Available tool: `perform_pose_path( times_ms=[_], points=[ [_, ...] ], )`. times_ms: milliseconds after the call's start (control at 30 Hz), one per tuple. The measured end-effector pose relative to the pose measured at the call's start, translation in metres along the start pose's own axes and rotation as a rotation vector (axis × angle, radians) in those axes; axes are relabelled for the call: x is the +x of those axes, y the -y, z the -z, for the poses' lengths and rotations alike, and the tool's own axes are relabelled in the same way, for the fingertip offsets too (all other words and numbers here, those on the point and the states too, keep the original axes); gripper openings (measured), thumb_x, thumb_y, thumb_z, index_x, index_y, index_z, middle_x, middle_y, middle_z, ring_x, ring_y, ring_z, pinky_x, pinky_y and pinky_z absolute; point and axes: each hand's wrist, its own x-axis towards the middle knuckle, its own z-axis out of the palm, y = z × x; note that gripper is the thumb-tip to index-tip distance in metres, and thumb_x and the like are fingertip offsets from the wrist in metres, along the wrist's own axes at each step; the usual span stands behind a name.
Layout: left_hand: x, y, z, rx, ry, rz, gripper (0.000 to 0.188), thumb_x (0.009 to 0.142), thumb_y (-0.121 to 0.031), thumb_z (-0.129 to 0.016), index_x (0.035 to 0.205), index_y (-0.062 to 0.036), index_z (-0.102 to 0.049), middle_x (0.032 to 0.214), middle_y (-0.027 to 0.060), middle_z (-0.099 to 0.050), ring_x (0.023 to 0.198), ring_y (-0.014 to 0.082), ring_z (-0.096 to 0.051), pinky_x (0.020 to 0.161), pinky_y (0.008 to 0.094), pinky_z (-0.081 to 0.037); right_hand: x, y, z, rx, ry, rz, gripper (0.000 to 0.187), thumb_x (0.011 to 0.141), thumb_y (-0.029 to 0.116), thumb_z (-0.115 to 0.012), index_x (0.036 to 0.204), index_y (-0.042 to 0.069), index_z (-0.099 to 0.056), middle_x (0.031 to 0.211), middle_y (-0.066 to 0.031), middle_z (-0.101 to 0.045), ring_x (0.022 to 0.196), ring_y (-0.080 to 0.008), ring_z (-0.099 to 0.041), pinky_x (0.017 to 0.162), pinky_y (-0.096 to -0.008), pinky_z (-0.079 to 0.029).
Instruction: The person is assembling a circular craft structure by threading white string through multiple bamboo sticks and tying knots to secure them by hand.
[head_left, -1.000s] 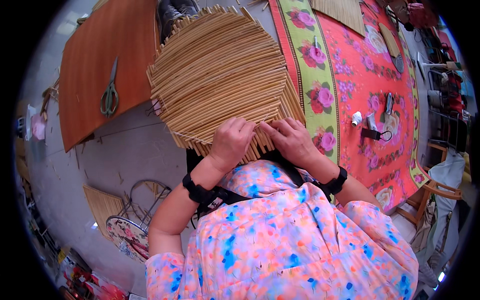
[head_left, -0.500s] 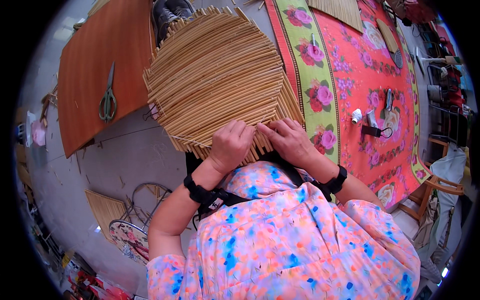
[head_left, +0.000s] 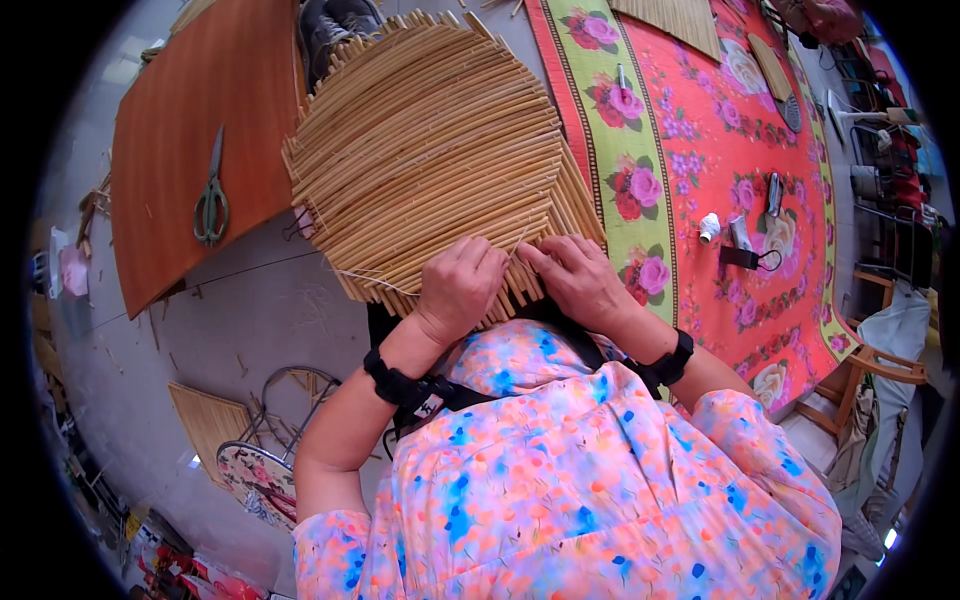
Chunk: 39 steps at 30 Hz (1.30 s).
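Stick mat (head_left: 430,160) under left hand (head_left: 460,285) and right hand (head_left: 582,282), beyond one flowered shirt (head_left: 590,480).
Each grip is pinched closed at the mat's near edge, on what I cannot tell; one pair of scissors (head_left: 211,217) lies left of the mat.

The left hand (head_left: 462,285) and right hand (head_left: 578,280) are covering part of the near edge of the mat (head_left: 430,150), their bent fingers hiding what, if anything, they are gripping; the strand (head_left: 521,238) between them is looking too fine to follow. The mat is hiding part of the shoes (head_left: 340,28); the upper edge is cutting off shoes, surface (head_left: 160,190) and cloth (head_left: 690,190). The left arm (head_left: 332,455) is hiding part of the stool (head_left: 252,468). Along the right rim, clutter (head_left: 890,190) is blurring into shadow.
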Motion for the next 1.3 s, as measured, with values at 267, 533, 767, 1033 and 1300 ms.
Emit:
perform_pose_path(
  times_ms=[267, 533, 767, 1033, 1300],
  points=[
    [0.0008, -0.0006, 0.0003, 0.019, 0.037, -0.009, 0.01, 0.079, -0.007, -0.07, 0.083, -0.0077, -0.061, 0.077, 0.0067, -0.055, 0.074, 0.0255, -0.06, 0.061, 0.0358, -0.049, -0.0028, -0.0025, -0.0029, 0.021, 0.015, -0.033, 0.053, 0.082, 0.005, -0.057, 0.134, 0.016, -0.059, 0.109, -0.009, -0.057, 0.101, -0.0284, -0.059, 0.087, -0.04, -0.048],
    [0.0001, -0.001, 0.0002, 0.025, 0.051, 0.006, 0.011, 0.078, -0.007, -0.071, 0.082, -0.0076, -0.061, 0.078, 0.0067, -0.055, 0.074, 0.0259, -0.06, 0.062, 0.036, -0.05, -0.0018, -0.0063, -0.0022, 0.054, -0.012, -0.01, 0.051, 0.081, 0.003, -0.059, 0.131, 0.014, -0.061, 0.105, -0.0107, -0.057, 0.097, -0.0297, -0.059, 0.085, -0.0399, -0.049],
    [-0.0003, -0.0002, 0.0, 0.02, 0.051, -0.002, 0.011, 0.078, -0.007, -0.071, 0.082, -0.0078, -0.06, 0.078, 0.0066, -0.055, 0.074, 0.026, -0.06, 0.062, 0.0359, -0.05, -0.0002, -0.009, 0.0028, 0.139, -0.004, 0.004, 0.05, 0.08, -0.001, -0.065, 0.128, 0.009, -0.062, 0.107, -0.0121, -0.057, 0.097, -0.0315, -0.059, 0.085, -0.0404, -0.05],
    [0.0003, -0.0011, -0.0001, 0.031, 0.035, -0.005, 0.012, 0.079, -0.008, -0.071, 0.081, -0.0075, -0.06, 0.078, 0.0068, -0.054, 0.074, 0.0259, -0.06, 0.062, 0.036, -0.05, -0.0017, -0.0078, 0.0042, 0.119, -0.024, 0.007, 0.047, 0.081, 0.001, -0.06, 0.127, 0.009, -0.062, 0.106, -0.0116, -0.058, 0.1, -0.03, -0.06, 0.088, -0.0398, -0.049],
    [0.0002, -0.0007, -0.0012, 0.044, 0.038, -0.005, 0.011, 0.079, -0.008, -0.071, 0.08, -0.0075, -0.06, 0.078, 0.0066, -0.054, 0.074, 0.0256, -0.06, 0.061, 0.0357, -0.05, -0.0016, -0.0082, 0.0038, 0.118, -0.015, -0.002, 0.049, 0.08, 0.001, -0.061, 0.128, 0.01, -0.061, 0.107, -0.0113, -0.058, 0.1, -0.0296, -0.06, 0.088, -0.0392, -0.049]
  ],
)
